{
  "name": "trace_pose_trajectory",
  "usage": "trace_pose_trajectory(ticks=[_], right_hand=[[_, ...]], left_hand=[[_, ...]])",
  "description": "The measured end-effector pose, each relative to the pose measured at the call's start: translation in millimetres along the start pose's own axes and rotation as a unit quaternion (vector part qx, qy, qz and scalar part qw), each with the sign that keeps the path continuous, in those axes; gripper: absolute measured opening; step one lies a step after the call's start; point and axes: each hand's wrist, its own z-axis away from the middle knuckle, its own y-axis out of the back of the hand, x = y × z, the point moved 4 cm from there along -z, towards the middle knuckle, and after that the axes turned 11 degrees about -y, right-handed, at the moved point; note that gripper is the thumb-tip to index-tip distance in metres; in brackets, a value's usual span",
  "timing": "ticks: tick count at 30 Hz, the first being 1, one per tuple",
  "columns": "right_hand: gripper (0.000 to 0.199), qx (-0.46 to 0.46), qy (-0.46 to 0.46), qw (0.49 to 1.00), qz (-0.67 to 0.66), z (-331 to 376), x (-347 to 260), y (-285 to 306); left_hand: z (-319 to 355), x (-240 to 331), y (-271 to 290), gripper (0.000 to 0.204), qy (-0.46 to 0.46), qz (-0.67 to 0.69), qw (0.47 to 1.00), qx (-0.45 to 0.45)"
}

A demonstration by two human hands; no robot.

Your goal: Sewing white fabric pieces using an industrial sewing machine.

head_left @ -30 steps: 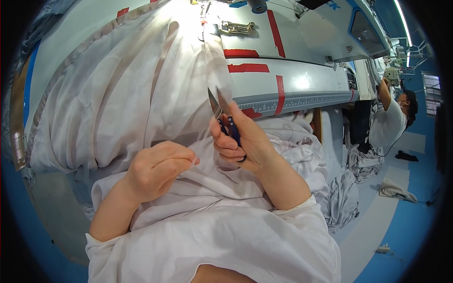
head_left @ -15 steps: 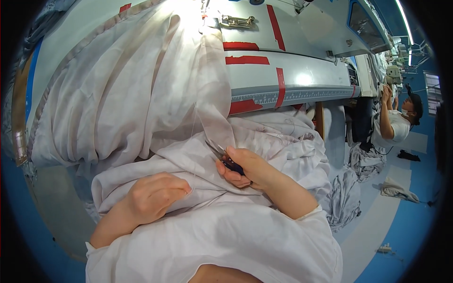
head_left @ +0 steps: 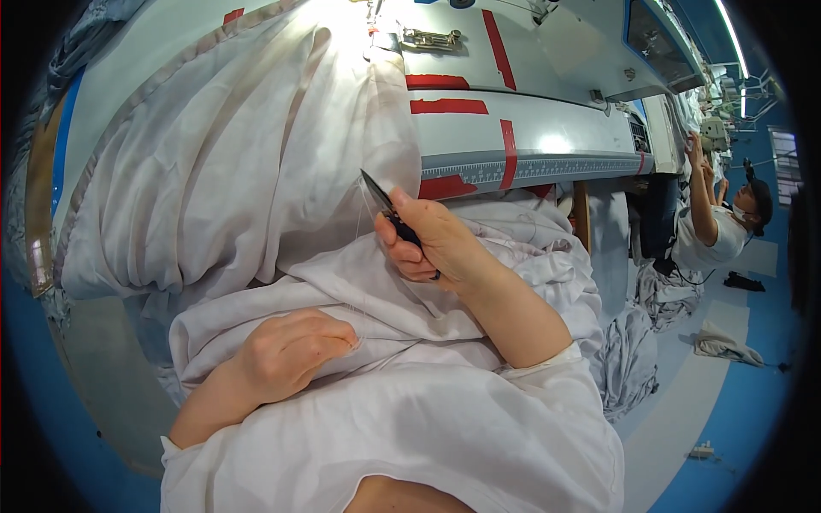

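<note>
My right hand [head_left: 423, 239] is closed round a pair of small dark thread snips [head_left: 395, 215], whose pointed blades reach up to the hanging cloth. Below and to the left, my left hand [head_left: 291, 355] pinches fine white thread [head_left: 363, 295]. The thread rises from those fingers toward the blade tips and the fabric. Pale, sheer fabric [head_left: 214, 162] drapes in folds from the sewing machine down over the table edge. More of the same cloth [head_left: 410, 308] lies bunched under both hands, across my lap.
The white sewing machine table [head_left: 453, 128] carries red tape strips [head_left: 509, 154] and a ruler edge [head_left: 581, 165]. A metal guide [head_left: 430, 39] sits by the needle area. At the right, another person [head_left: 718, 222] works near heaps of grey cloth [head_left: 629, 359] on the floor.
My right hand has moved up and slightly left with the snips, bringing the blades to the thread near the hanging fabric. My left hand has shifted slightly right, still pinching thread.
</note>
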Motion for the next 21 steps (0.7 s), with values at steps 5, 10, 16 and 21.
trace_pose_trajectory(ticks=[5, 10, 16, 21], right_hand=[[0.049, 0.04, 0.004, 0.999, 0.006, 15.1, 11.5, 1.2], [0.049, 0.027, -0.052, 0.998, 0.022, 6.6, 26.6, -1.4], [0.041, 0.027, 0.103, 0.985, 0.133, 17.3, -5.4, -4.3], [0.031, 0.477, 0.316, 0.773, 0.275, 99.3, -73.4, 113.4]], left_hand=[[5.8, 2.1, 7.6, 0.017, 0.035, 0.016, 0.999, -0.011], [1.9, 3.7, 5.1, 0.018, 0.021, 0.017, 1.0, -0.015], [15.8, 9.6, 10.9, 0.015, 0.063, -0.035, 0.997, -0.001], [99.0, 27.5, 123.4, 0.041, 0.234, -0.539, 0.761, 0.274]])
